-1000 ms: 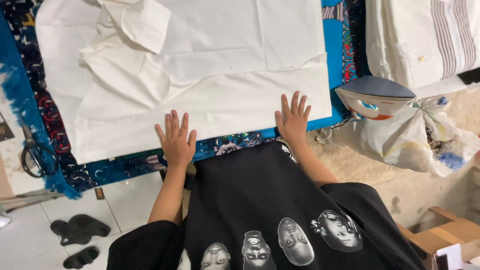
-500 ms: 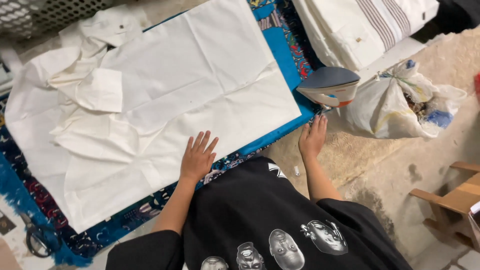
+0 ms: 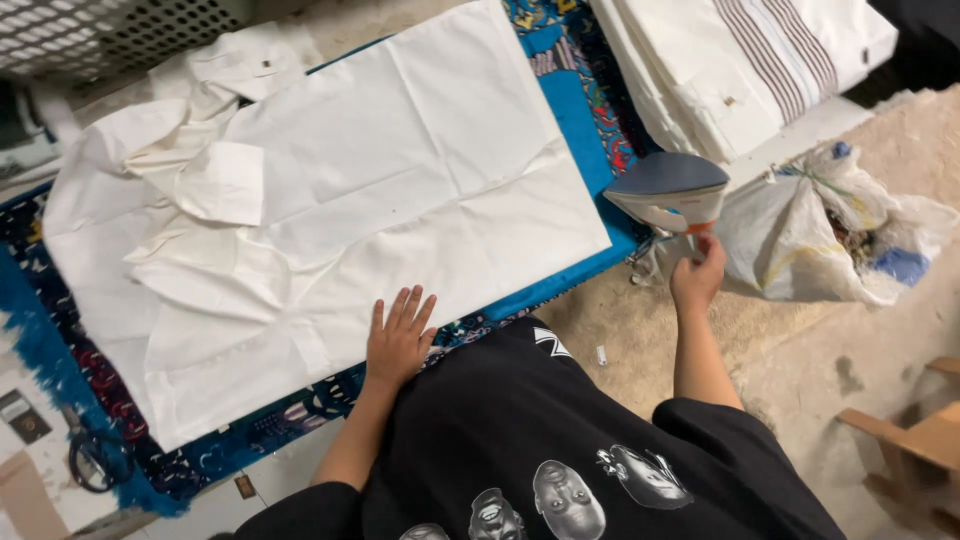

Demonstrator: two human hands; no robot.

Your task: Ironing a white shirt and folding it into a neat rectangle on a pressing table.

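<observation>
My left hand (image 3: 398, 340) lies flat, palm down, fingers spread wide and straight, resting on the near edge of the white garment (image 3: 330, 210); it grips nothing, only presses the cloth. The garment is spread across a blue patterned cloth (image 3: 570, 100), smooth over its right part, rumpled and folded toward the left where the sleeves bunch. My right hand (image 3: 697, 277) is out to the right, off the cloth, raised to the underside of the iron (image 3: 668, 189). Its fingers curl around something just below the iron's body; whether that is the handle or the cord I cannot tell. The iron sits tilted at the right corner of the cloth, just beside a white plastic sack (image 3: 830, 235). Folded striped linens (image 3: 740, 60) lie beyond it.
</observation>
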